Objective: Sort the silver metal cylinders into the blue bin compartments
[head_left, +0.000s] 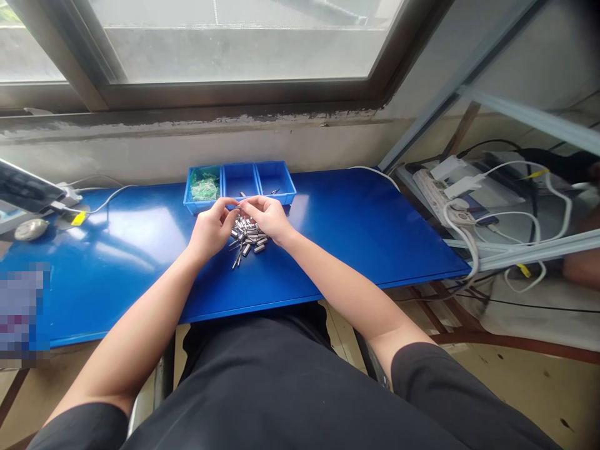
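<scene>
My left hand point(213, 228) and my right hand point(269, 217) meet fingertip to fingertip above the table. Both are closed in a pinch, and whatever small thing is between the fingers is too tiny to make out. Just below them lies a loose pile of small metal parts point(247, 237), some short and cylindrical, some thin and rod-like with dark shafts. Right behind my hands stands a blue three-compartment tray point(287, 197). Its left compartment holds green plastic pieces point(205, 186); a few thin metal parts point(272, 192) lie in the right one, and a bit of metal shows in the middle one.
The blue tabletop point(356, 231) runs along a wall below a window. At the left are a screen point(25, 187), a mouse point(31, 229) and a white cable. A metal frame point(529, 250) with power strips point(438, 194) and tangled cables borders the right end.
</scene>
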Demonstrator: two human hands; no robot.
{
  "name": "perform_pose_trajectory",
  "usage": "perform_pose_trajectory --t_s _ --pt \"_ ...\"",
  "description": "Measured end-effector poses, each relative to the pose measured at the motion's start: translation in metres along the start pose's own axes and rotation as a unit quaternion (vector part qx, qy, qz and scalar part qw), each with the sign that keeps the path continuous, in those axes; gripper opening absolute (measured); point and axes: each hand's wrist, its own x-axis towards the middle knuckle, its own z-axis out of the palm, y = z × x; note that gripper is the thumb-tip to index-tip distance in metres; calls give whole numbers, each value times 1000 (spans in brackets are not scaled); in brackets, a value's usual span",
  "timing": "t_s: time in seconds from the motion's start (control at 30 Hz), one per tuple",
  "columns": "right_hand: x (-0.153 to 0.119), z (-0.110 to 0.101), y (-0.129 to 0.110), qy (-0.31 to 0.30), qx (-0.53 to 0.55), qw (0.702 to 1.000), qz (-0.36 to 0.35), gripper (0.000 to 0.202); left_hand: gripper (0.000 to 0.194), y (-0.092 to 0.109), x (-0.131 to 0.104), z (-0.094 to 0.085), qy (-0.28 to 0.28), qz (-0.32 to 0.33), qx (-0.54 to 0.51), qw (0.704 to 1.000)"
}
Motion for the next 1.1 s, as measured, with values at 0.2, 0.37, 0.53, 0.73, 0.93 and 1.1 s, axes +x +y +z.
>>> perform_pose_trajectory --t_s 0.2,0.37,0.53,0.73,0.93,1.1 --pt "-1 2 2 -4 11 1000 -27 44 32 -1 1 -1 0 -8 29 1000" --pt "0 0 2 -4 7 1000 -12 46 25 2 0 0 7 -3 10 1000" --pt "0 0 -1 -4 3 1000 0 48 24 2 -1 0 2 -1 -5 1000" --pt "-1 3 -2 1 5 1000 -13 48 32 -1 1 -1 -2 -10 12 1000" --pt "-2 4 -2 0 22 1000 4 44 27 2 0 0 5 -6 6 1000" --pt "-2 2 -2 5 22 1000 14 43 24 3 -1 -1 5 1 -7 1000"
